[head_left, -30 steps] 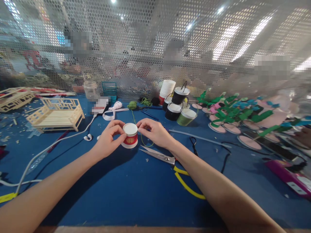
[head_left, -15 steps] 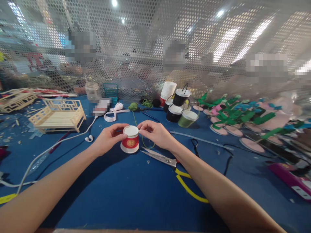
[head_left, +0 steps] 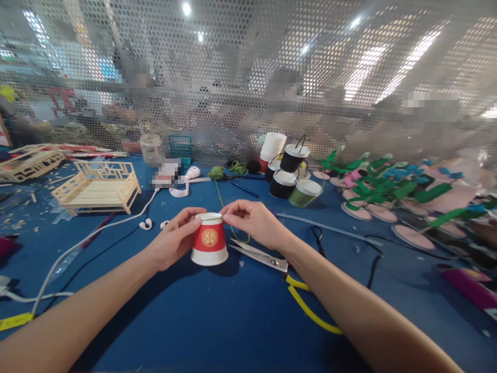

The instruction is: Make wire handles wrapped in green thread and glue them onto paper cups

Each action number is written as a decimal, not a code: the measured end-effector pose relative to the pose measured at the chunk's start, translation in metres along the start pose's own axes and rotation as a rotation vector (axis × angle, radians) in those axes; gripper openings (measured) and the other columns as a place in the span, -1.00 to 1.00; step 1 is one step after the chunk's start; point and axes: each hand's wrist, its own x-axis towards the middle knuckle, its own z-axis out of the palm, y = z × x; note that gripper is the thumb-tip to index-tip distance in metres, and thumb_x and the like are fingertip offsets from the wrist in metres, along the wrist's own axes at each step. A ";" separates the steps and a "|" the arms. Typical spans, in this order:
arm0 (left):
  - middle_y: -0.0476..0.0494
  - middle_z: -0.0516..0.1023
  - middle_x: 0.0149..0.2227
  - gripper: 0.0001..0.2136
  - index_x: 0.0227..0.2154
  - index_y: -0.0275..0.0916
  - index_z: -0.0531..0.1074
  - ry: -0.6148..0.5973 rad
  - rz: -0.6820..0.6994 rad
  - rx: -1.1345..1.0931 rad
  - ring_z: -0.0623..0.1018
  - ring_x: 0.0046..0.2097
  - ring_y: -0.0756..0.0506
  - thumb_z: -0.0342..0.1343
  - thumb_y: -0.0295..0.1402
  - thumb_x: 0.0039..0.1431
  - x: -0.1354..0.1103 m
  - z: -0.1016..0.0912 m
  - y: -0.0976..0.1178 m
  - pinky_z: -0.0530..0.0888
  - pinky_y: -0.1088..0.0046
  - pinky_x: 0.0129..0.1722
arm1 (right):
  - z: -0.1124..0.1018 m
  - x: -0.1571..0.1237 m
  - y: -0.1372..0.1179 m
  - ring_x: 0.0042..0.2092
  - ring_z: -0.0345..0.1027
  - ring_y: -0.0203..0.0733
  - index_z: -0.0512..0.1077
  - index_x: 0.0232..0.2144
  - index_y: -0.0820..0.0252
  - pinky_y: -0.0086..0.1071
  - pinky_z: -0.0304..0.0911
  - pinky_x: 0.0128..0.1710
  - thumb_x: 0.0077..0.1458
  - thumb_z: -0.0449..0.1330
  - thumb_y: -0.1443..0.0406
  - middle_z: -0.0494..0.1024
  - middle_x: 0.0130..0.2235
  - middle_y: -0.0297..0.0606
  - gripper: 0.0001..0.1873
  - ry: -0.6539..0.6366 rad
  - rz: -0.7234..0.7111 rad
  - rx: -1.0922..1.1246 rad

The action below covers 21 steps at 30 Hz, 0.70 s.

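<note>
A small red paper cup (head_left: 209, 245) with a gold emblem and white rims stands upside down on the blue table (head_left: 217, 316). My left hand (head_left: 174, 238) wraps its left side, thumb near the upturned base. My right hand (head_left: 254, 223) pinches a thin green string (head_left: 220, 195) at the cup's upper right edge. The string runs back to a green yarn ball (head_left: 214, 172).
Scissors (head_left: 260, 254) with yellow handles lie right of the cup. Behind stand a stack of cups (head_left: 287, 173), a wooden miniature bench (head_left: 97, 186), a white cable (head_left: 89, 235) and green paper flowers (head_left: 380, 181). A perforated screen (head_left: 248, 77) closes the back, with people behind it.
The cup has tipped so its red side and emblem face me rather than its white base. Both hands stayed on it and shifted slightly.
</note>
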 end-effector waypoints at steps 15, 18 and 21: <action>-0.03 0.49 -0.35 -0.79 -0.31 -0.18 0.32 0.064 -0.009 -0.019 0.47 -0.33 -0.06 0.06 -0.25 -0.04 -0.008 0.008 -0.002 0.39 0.39 -0.32 | 0.005 -0.006 -0.008 -0.35 0.30 -0.29 0.31 -0.53 0.21 -0.36 0.25 -0.35 -0.10 0.14 0.22 0.45 -0.37 -0.25 -0.84 0.008 0.028 0.064; -0.03 0.50 -0.34 -0.79 -0.31 -0.18 0.33 0.063 -0.009 -0.022 0.48 -0.34 -0.05 0.06 -0.25 -0.04 -0.008 0.007 -0.002 0.39 0.40 -0.32 | 0.006 -0.007 -0.009 -0.35 0.30 -0.29 0.30 -0.54 0.21 -0.37 0.25 -0.36 -0.09 0.13 0.23 0.45 -0.36 -0.25 -0.85 0.003 0.042 0.066; -0.07 0.50 -0.31 -0.78 -0.28 -0.20 0.32 0.040 -0.015 -0.045 0.49 -0.32 -0.07 0.05 -0.26 -0.03 -0.008 0.005 -0.003 0.40 0.39 -0.31 | 0.007 -0.007 -0.011 -0.37 0.29 -0.30 0.30 -0.54 0.21 -0.38 0.25 -0.37 -0.09 0.13 0.25 0.45 -0.38 -0.26 -0.87 -0.001 0.045 0.062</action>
